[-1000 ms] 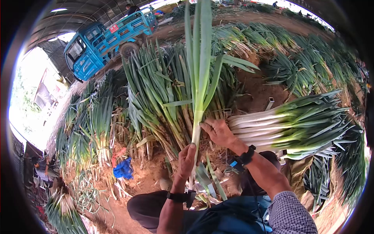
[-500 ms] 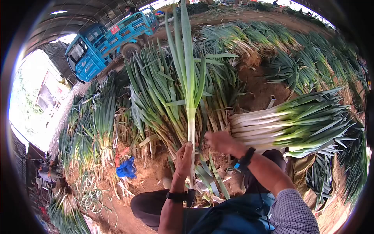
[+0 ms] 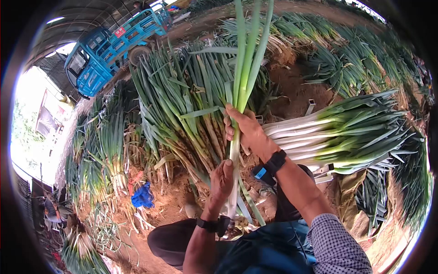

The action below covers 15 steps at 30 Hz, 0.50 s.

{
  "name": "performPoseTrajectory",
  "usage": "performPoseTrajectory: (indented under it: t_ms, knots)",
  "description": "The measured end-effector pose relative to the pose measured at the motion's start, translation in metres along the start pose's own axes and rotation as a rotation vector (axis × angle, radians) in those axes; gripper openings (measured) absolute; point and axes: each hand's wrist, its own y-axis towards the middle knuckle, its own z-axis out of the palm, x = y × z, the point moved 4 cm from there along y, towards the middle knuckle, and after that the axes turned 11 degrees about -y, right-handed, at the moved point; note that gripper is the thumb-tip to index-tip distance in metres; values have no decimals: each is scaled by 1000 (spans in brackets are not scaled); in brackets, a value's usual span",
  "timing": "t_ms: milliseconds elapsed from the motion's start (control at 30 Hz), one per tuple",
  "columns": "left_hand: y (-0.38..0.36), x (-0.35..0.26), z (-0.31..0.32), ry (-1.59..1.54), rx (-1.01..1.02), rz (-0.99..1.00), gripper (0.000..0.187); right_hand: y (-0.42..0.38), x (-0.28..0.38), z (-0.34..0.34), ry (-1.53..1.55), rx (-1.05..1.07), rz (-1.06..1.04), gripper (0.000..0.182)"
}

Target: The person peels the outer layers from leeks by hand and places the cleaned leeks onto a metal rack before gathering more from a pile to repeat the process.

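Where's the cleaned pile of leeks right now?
In the head view, the cleaned leek pile lies on the person's right, just beyond the right hand, white stalks pointing toward it.

leek pile (image 3: 182, 109) ahead | stacked leeks (image 3: 337, 137) right | truck (image 3: 105, 50) behind

Both forearms reach up from the near edge toward the middle of the view. The left hand (image 3: 222, 179) is lower and nearer, fingers curled shut in a grip, thumb up on the far side, a black band on its wrist. The right hand (image 3: 246, 130) sits higher and farther, just right of the left one, fingers wrapped closed, knuckles facing left. Its wrist carries a black strap, and a checked sleeve covers the arm near the elbow.
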Motion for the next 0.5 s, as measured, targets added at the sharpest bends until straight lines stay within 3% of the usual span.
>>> performPoseTrajectory:
  t_ms: [167, 267, 300, 333, 400, 500]
  knots:
    - [-23, 19, -25, 425, 172, 121, 32, 4, 38, -30, -173, -234, -125, 31]
    - [-67, 86, -69, 573, 131, -61, 33, 20, 69, -69, -39, -242, -292, 32]
    - [-73, 108, -88, 545, 75, -115, 33, 20, 72, -79, -21, -211, -293, 27]
    - [-73, 127, -105, 727, 63, -214, 33, 18, 73, -85, -2, -227, -292, 26]
    - [-70, 151, -133, 724, 133, -415, 28, 15, 74, -87, 38, -244, -296, 24]
    - [-42, 87, -125, 885, -70, -118, 35, 13, 70, -77, 119, -195, -276, 16]
